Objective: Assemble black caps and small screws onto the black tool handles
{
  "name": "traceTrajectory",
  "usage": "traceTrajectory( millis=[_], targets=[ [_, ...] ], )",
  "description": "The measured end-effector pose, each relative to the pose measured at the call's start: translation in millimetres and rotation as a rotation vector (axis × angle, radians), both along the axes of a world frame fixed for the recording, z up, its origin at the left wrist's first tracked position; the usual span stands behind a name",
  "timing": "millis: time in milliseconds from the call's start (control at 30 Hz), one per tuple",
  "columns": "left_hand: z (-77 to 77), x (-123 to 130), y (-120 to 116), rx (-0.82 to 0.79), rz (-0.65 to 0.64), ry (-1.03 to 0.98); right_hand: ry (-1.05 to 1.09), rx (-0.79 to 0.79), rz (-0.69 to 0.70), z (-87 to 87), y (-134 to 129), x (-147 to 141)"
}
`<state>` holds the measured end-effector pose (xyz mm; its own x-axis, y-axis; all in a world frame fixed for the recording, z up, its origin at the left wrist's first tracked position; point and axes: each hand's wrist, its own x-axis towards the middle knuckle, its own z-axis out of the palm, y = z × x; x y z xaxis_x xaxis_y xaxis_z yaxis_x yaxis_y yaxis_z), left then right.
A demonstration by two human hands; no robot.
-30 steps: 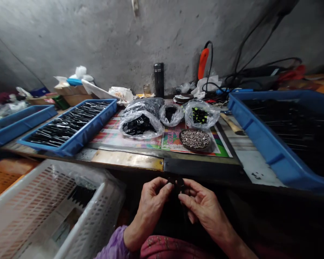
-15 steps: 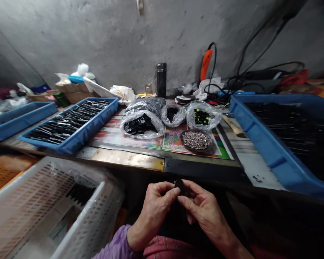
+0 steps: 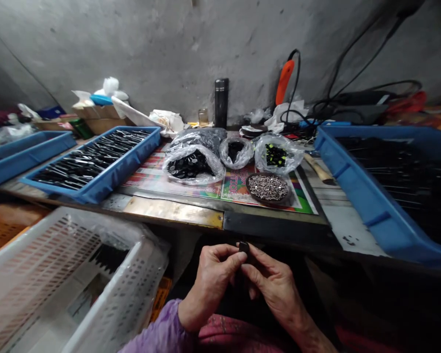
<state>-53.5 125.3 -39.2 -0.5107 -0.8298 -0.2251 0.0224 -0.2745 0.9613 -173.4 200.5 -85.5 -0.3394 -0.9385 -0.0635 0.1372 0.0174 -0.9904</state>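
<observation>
In front of my lap, just below the table edge, my left hand [image 3: 215, 277] pinches a small black piece [image 3: 244, 246] between thumb and fingers. My right hand [image 3: 274, 277] closes on the same piece from the other side, its thumb just below the left thumb. The lower part of the piece is lost among the fingers and dark clothing, so its kind does not show. Beyond the hands, a round dish of small metal rivets or screws [image 3: 268, 188] stands on the table. Behind it are plastic bags of black parts [image 3: 191, 166] and black-and-yellow parts [image 3: 277, 156].
A blue tray of dark metal-tipped pieces [image 3: 112, 184] stands left, a larger blue tray [image 3: 367, 201] right. A white perforated basket [image 3: 135, 274] sits low on the left. A wooden handle [image 3: 319, 169], a black flask [image 3: 221, 103] and an orange tool [image 3: 284, 82] lie farther back.
The view has shifted slightly, with the table things a little higher in the picture. Both hands still hold the black piece, whose top now shows more plainly.
</observation>
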Motion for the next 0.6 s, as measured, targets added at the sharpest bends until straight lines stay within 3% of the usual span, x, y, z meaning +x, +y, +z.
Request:
traceTrajectory(
  millis=[333,467,600],
  targets=[
    [-5.2,-0.6,0.9,-0.112,-0.019,-0.028,0.197,-0.024,0.036,19.0,-2.3,-13.2],
    [-8.8,0.7,4.4,-0.21,-0.028,-0.115,0.223,0.046,0.023,27.1,-7.8,-22.5],
    [-14.7,1.6,8.6,-0.276,-0.036,-0.168,0.305,0.124,0.104,33.7,-11.7,-23.0]
  ],
)
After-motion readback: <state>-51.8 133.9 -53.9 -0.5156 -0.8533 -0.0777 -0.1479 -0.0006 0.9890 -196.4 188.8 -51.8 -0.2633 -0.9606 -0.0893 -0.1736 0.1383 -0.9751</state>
